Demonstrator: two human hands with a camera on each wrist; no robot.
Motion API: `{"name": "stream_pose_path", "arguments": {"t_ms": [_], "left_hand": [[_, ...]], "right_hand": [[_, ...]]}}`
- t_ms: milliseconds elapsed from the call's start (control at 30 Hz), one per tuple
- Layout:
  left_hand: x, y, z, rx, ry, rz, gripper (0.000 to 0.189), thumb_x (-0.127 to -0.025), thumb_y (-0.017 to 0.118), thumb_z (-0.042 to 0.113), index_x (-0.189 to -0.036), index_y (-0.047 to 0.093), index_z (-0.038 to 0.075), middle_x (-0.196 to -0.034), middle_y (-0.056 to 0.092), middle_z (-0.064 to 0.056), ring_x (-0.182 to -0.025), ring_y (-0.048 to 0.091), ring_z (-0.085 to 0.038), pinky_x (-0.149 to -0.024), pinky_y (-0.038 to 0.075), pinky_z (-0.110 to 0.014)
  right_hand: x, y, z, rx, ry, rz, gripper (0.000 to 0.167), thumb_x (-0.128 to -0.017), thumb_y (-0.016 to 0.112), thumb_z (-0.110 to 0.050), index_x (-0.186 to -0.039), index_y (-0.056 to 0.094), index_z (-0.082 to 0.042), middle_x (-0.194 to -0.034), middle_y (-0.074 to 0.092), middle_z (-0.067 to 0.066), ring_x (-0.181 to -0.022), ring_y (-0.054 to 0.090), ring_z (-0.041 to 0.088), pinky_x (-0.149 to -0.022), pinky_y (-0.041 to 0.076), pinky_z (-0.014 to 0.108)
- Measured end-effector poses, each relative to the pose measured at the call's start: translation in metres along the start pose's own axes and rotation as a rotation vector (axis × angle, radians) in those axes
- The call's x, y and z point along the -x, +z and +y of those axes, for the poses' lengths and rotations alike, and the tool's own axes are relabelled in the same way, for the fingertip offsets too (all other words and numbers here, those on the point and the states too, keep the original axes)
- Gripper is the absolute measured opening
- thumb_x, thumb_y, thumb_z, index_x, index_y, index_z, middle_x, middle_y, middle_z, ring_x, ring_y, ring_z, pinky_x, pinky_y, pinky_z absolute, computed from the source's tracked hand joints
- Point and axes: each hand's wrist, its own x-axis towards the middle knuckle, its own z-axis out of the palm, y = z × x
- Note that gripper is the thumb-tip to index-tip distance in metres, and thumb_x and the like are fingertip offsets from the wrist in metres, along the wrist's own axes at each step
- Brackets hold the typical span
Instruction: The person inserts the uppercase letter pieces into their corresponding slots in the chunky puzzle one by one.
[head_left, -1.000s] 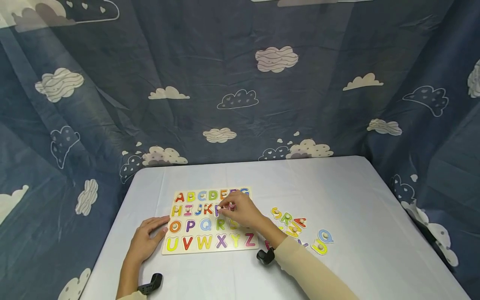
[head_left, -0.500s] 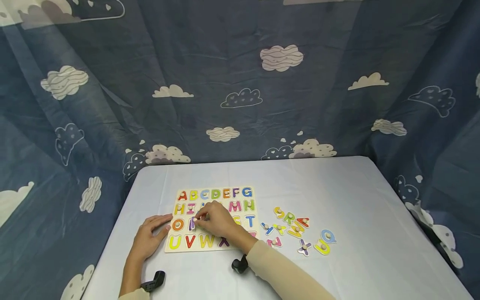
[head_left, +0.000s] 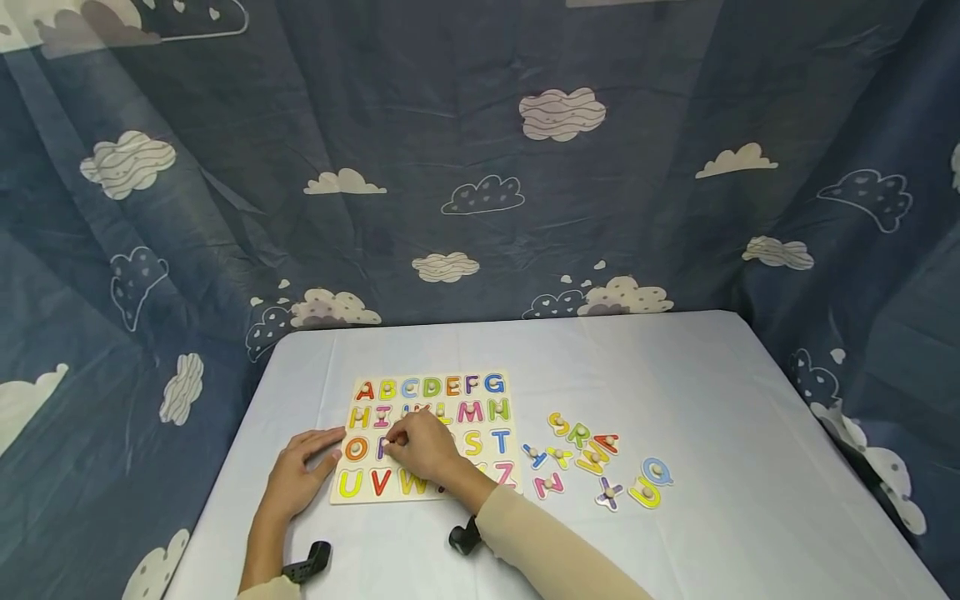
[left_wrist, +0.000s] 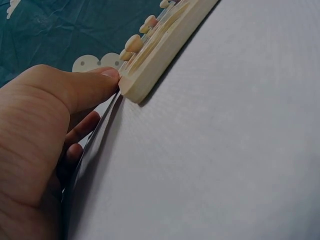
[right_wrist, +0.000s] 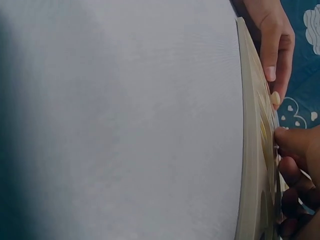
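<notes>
A wooden alphabet board point(head_left: 367, 465) lies on the table, several knobbed letters seated in its upper rows. At the P recess in the third row, my right hand point(head_left: 429, 450) pinches a purple letter P point(head_left: 381, 448); the fingers hide part of it. Whether the piece lies fully in the recess cannot be told. My left hand point(head_left: 296, 477) rests at the board's left edge, fingers fairly straight. In the left wrist view its thumb point(left_wrist: 102, 82) touches the board's corner. The right wrist view shows the right hand's fingers point(right_wrist: 295, 142) low over the board.
Right of the board lie loose knobbed letters, among them a pink Z point(head_left: 548, 485), a purple X point(head_left: 609, 493), a yellow U point(head_left: 644, 493) and a blue Q point(head_left: 657, 472). A cloud-patterned dark curtain point(head_left: 480, 275) hangs behind the white table point(head_left: 712, 400).
My right hand has moved left and nearer with the purple P, from the second row to the P recess, then shifted only slightly. My left hand has stayed at the board's edge.
</notes>
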Motion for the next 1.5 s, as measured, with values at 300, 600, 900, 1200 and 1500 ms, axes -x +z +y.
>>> {"name": "stream_pose_path", "arguments": {"t_ms": [300, 600, 900, 1200, 1500], "left_hand": [[0.001, 0.001, 0.001, -0.003, -0.009, -0.002, 0.041, -0.099, 0.071, 0.024, -0.138, 0.067, 0.018, -0.143, 0.06, -0.009, -0.144, 0.042, -0.035, -0.117, 0.032, -0.066], [0.001, -0.002, 0.002, -0.012, 0.001, -0.005, 0.042, -0.099, 0.07, 0.028, -0.139, 0.066, 0.018, -0.145, 0.059, -0.011, -0.144, 0.041, -0.036, -0.117, 0.031, -0.069], [0.0, 0.0, -0.002, -0.012, 0.02, 0.002, 0.041, -0.099, 0.071, 0.029, -0.137, 0.067, 0.016, -0.144, 0.062, -0.011, -0.143, 0.042, -0.035, -0.116, 0.032, -0.068], [0.002, -0.003, 0.001, -0.002, 0.013, 0.005, 0.041, -0.099, 0.071, 0.03, -0.137, 0.068, 0.016, -0.141, 0.062, -0.011, -0.142, 0.042, -0.035, -0.116, 0.031, -0.069], [0.001, -0.002, 0.002, 0.01, 0.013, 0.0, 0.041, -0.099, 0.071, 0.03, -0.138, 0.067, 0.016, -0.142, 0.062, -0.011, -0.144, 0.041, -0.035, -0.117, 0.03, -0.068]], "right_hand": [[0.008, -0.014, 0.01, -0.041, -0.041, -0.008, 0.017, -0.091, 0.079, -0.028, -0.103, 0.08, -0.016, -0.075, 0.059, -0.016, -0.072, 0.048, -0.001, -0.068, 0.042, 0.015], [0.035, -0.076, 0.045, -0.022, -0.046, 0.067, 0.017, -0.09, 0.082, -0.027, -0.103, 0.081, -0.015, -0.077, 0.062, -0.014, -0.077, 0.055, 0.011, -0.068, 0.043, 0.02], [0.087, -0.154, 0.093, 0.036, 0.007, 0.181, 0.019, -0.087, 0.085, -0.023, -0.104, 0.081, -0.014, -0.08, 0.062, -0.014, -0.081, 0.057, 0.018, -0.072, 0.046, 0.025], [0.141, -0.214, 0.135, 0.162, 0.08, 0.244, 0.021, -0.086, 0.086, -0.024, -0.105, 0.081, -0.015, -0.084, 0.066, -0.011, -0.086, 0.056, 0.018, -0.076, 0.05, 0.033], [0.198, -0.243, 0.184, 0.234, 0.149, 0.245, 0.019, -0.084, 0.086, -0.018, -0.102, 0.081, -0.017, -0.084, 0.064, -0.013, -0.088, 0.056, 0.017, -0.075, 0.05, 0.036]]}}
